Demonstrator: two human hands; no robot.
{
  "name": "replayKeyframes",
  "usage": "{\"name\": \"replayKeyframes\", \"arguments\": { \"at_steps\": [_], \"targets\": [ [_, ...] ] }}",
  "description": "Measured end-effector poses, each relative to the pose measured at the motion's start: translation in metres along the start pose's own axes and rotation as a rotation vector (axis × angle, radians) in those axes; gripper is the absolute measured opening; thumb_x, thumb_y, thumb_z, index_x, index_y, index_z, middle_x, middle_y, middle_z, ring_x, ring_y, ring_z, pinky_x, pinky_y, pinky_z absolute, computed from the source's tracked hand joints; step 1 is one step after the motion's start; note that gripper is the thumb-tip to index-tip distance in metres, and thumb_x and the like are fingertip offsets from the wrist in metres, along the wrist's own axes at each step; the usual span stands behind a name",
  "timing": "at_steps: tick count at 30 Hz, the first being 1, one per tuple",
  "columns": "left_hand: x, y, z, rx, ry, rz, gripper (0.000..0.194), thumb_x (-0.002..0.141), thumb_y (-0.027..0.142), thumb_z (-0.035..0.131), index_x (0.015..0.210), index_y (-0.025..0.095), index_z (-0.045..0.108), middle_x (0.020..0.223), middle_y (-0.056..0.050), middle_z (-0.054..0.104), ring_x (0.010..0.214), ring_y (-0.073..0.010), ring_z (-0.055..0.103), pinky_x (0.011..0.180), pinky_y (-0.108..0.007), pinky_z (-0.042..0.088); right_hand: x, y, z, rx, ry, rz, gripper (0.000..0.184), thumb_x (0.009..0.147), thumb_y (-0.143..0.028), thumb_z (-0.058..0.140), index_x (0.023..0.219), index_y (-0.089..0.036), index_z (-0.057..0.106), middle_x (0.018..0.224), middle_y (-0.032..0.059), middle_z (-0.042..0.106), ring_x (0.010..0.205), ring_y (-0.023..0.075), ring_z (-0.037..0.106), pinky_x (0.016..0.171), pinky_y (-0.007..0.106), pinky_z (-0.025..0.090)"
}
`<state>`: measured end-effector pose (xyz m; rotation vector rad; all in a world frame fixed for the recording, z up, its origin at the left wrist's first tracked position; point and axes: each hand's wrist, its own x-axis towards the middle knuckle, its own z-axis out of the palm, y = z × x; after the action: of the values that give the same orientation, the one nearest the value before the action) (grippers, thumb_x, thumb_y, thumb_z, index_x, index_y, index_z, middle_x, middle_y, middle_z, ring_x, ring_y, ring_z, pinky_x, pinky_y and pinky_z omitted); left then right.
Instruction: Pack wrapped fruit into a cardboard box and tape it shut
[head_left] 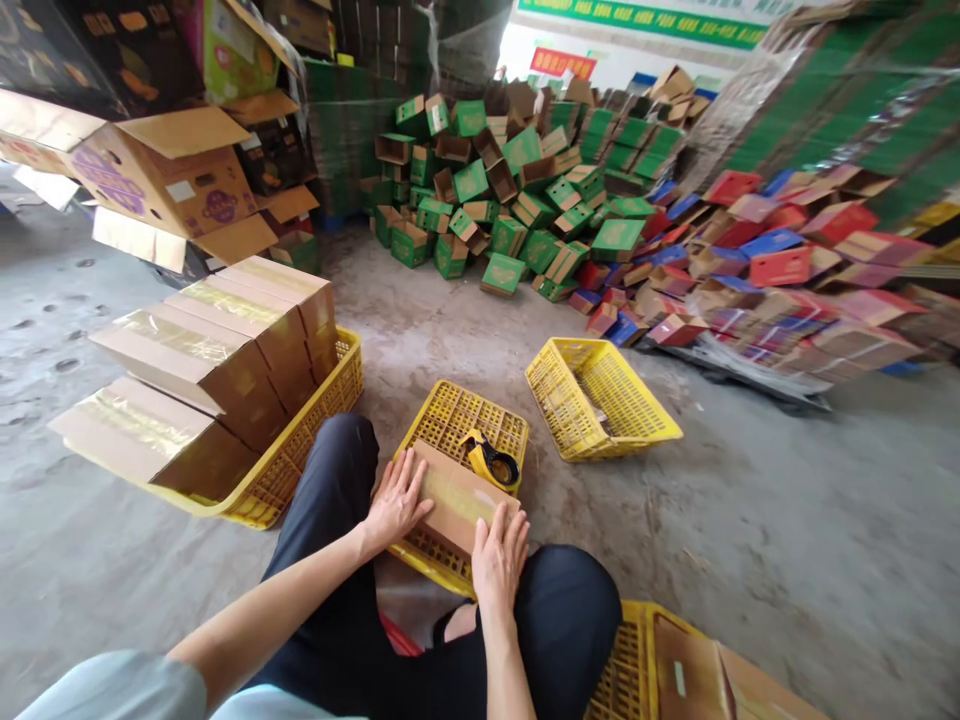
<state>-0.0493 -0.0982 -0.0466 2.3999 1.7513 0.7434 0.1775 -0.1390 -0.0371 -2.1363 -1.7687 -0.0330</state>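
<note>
A brown cardboard box [457, 498] with a strip of clear tape along its top lies on an upturned yellow plastic crate [450, 412] between my knees. My left hand [396, 500] rests with fingers spread on the box's left end. On the right end lies my right hand [498, 552], its fingers stretched out flat over the edge. Just beyond the box, a yellow and black tape dispenser [491, 460] sits on the crate. Neither hand grips anything.
At my left, a yellow crate [300, 440] holds several taped cardboard boxes [202, 340]. An open yellow crate [600, 400] stands ahead right; another with flat cardboard [697, 670] is by my right knee. Heaps of green boxes [502, 200] and red-blue boxes [780, 265] lie farther off.
</note>
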Motion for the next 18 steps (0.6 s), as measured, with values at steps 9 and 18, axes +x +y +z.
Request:
{"name": "replayKeyframes", "arguments": {
  "at_steps": [9, 18],
  "targets": [
    [-0.034, 0.038, -0.010, -0.039, -0.170, 0.080, 0.077, 0.098, 0.055, 0.053, 0.158, 0.011, 0.037, 0.169, -0.023, 0.021, 0.158, -0.0398, 0.015, 0.124, -0.060, 0.026, -0.039, -0.029, 0.002, -0.026, -0.038, -0.196, 0.071, 0.107, -0.052, 0.021, 0.157, -0.005, 0.042, 0.158, 0.0277, 0.042, 0.148, 0.0424, 0.038, 0.116, 0.063, 0.033],
    [-0.037, 0.014, -0.023, -0.169, -0.205, 0.032, 0.069, 0.099, 0.040, 0.055, 0.159, 0.014, 0.035, 0.167, -0.019, 0.030, 0.156, -0.0345, 0.027, 0.123, -0.056, 0.031, -0.048, -0.038, 0.006, 0.019, -0.064, -0.400, 0.065, 0.109, -0.050, 0.026, 0.157, -0.010, 0.042, 0.157, 0.0208, 0.047, 0.147, 0.0350, 0.045, 0.116, 0.053, 0.040]
  ]
}}
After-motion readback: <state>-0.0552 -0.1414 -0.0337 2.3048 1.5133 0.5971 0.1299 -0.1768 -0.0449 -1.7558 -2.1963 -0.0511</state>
